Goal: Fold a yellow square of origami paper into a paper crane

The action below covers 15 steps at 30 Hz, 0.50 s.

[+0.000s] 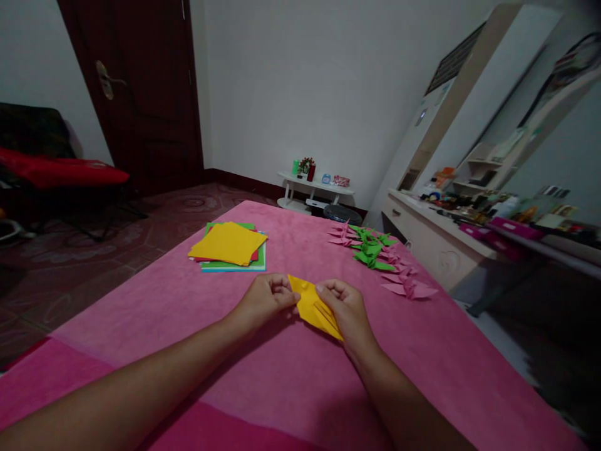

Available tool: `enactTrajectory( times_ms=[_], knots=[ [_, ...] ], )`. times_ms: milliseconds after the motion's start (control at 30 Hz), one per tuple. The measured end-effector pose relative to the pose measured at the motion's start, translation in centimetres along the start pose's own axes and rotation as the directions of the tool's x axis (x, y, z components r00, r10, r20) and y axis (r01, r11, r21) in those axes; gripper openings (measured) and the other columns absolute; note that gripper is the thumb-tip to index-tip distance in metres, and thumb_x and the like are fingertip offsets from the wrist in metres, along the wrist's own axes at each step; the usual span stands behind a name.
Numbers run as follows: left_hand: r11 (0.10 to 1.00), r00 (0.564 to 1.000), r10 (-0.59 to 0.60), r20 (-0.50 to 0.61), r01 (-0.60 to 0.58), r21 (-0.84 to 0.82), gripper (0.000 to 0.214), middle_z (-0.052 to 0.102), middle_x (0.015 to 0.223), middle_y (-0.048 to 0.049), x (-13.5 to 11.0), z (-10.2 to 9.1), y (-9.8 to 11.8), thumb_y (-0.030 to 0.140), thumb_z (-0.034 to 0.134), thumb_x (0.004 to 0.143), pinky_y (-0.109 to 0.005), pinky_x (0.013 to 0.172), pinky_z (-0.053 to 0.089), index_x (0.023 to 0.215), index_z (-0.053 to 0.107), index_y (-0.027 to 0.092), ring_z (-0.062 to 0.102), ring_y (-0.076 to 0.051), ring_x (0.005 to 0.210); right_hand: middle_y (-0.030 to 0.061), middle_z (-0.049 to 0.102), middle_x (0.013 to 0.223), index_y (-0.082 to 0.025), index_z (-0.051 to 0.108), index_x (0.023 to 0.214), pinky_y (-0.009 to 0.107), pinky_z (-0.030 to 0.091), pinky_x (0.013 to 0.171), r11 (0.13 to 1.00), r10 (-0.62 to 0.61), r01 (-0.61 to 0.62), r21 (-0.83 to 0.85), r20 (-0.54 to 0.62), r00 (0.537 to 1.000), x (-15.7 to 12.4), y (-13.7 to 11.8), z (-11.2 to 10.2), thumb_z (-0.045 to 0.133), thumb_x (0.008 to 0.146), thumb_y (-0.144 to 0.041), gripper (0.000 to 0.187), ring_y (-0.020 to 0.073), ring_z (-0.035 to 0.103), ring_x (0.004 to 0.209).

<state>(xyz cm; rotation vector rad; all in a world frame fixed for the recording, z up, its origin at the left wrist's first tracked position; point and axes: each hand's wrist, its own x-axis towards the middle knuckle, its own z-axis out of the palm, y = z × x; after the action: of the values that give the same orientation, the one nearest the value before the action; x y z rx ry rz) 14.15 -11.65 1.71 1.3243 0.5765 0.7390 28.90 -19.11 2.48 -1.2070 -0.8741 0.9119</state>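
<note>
A folded piece of yellow origami paper (313,307) is held between both hands above the pink cloth. My left hand (270,297) pinches its left edge between thumb and fingers. At the other side, my right hand (345,307) grips the paper, its thumb lying on the top face and the fingers curled behind. Creases and layered flaps show on the upper face; the underside is hidden. Beyond my left hand lies a stack of square paper sheets (228,244), yellow on top with red, green, white and blue edges below. To the right rest several folded paper cranes (369,254), pink and green.
The pink cloth (263,401) covers the surface under my hands. A low white shelf (317,181) stands by the far wall. A dresser (441,238) crowded with small items is on the right. A red-draped chair (56,172) and a dark door (136,94) are at left.
</note>
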Motion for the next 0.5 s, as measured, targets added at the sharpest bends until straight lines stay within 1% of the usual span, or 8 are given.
enactTrajectory(
  times_ms=[67,133,200,267,333,433,500],
  knots=[
    [0.999,0.999,-0.04,-0.026,0.039,-0.017,0.024,0.063,0.053,-0.0035,0.0,0.0,-0.1,0.029,0.069,0.065,-0.023,0.047,0.044,0.066,0.051,0.013,0.058,-0.013,0.045,-0.0009,0.062,0.061,-0.016,0.06,0.074,0.025,0.045,0.055,0.998,0.058,-0.059,0.015,0.055,0.997,0.3,-0.1,-0.3,0.075,0.06,-0.039,0.031,0.0137,0.058,0.053],
    [0.997,0.995,-0.069,-0.077,0.067,-0.024,0.025,0.064,0.054,-0.0051,-0.1,0.0,0.0,0.028,0.069,0.064,-0.024,0.049,0.047,0.067,0.049,0.014,0.061,-0.015,0.046,0.0004,0.065,0.063,-0.016,0.06,0.078,0.026,0.047,0.057,0.994,0.102,-0.105,0.025,0.092,0.99,0.6,0.0,-0.7,0.077,0.058,-0.04,0.036,0.0156,0.061,0.055],
    [0.995,0.989,-0.102,-0.107,0.1,-0.021,0.024,0.065,0.055,-0.0062,-0.3,0.1,0.0,0.027,0.068,0.063,-0.025,0.05,0.049,0.069,0.049,0.013,0.062,-0.016,0.048,0.0012,0.066,0.063,-0.016,0.061,0.079,0.027,0.048,0.057,0.994,0.109,-0.111,0.014,0.08,0.991,0.8,0.2,-1.0,0.078,0.055,-0.039,0.038,0.0165,0.062,0.056],
    [0.989,0.985,-0.148,-0.092,0.149,0.0,0.024,0.066,0.057,-0.0069,-0.5,0.1,0.1,0.027,0.067,0.063,-0.025,0.051,0.049,0.073,0.05,0.013,0.063,-0.016,0.05,0.0013,0.066,0.062,-0.015,0.062,0.078,0.026,0.047,0.055,0.994,0.105,-0.104,-0.017,0.055,0.993,1.0,0.5,-1.3,0.078,0.055,-0.037,0.037,0.0161,0.062,0.055],
    [0.977,0.979,-0.195,-0.064,0.2,0.075,0.024,0.066,0.058,-0.0065,-0.7,-0.2,0.2,0.028,0.067,0.064,-0.023,0.049,0.048,0.075,0.051,0.013,0.062,-0.015,0.05,0.001,0.065,0.06,-0.014,0.062,0.077,0.024,0.046,0.053,0.994,0.102,-0.099,-0.055,0.047,0.994,1.1,0.8,-1.4,0.077,0.056,-0.034,0.032,0.0144,0.06,0.053],
    [0.929,0.964,-0.267,-0.005,0.259,0.265,0.022,0.063,0.059,-0.0038,-1.1,-1.0,0.2,0.03,0.064,0.066,-0.02,0.045,0.043,0.074,0.054,0.012,0.057,-0.011,0.047,-0.0003,0.064,0.059,-0.014,0.063,0.075,0.022,0.044,0.052,0.989,0.085,-0.077,-0.122,0.061,0.994,1.1,1.0,-1.1,0.074,0.06,-0.028,0.024,0.012,0.058,0.052],
    [0.876,0.958,-0.283,0.052,0.236,0.42,0.02,0.061,0.058,-0.002,-1.3,-1.9,0.3,0.03,0.061,0.067,-0.018,0.043,0.038,0.072,0.057,0.011,0.053,-0.01,0.045,-0.0008,0.063,0.059,-0.014,0.063,0.075,0.022,0.042,0.051,0.983,0.08,-0.064,-0.17,0.09,0.993,0.9,1.1,-0.7,0.072,0.061,-0.027,0.021,0.0112,0.057,0.051]
  ],
)
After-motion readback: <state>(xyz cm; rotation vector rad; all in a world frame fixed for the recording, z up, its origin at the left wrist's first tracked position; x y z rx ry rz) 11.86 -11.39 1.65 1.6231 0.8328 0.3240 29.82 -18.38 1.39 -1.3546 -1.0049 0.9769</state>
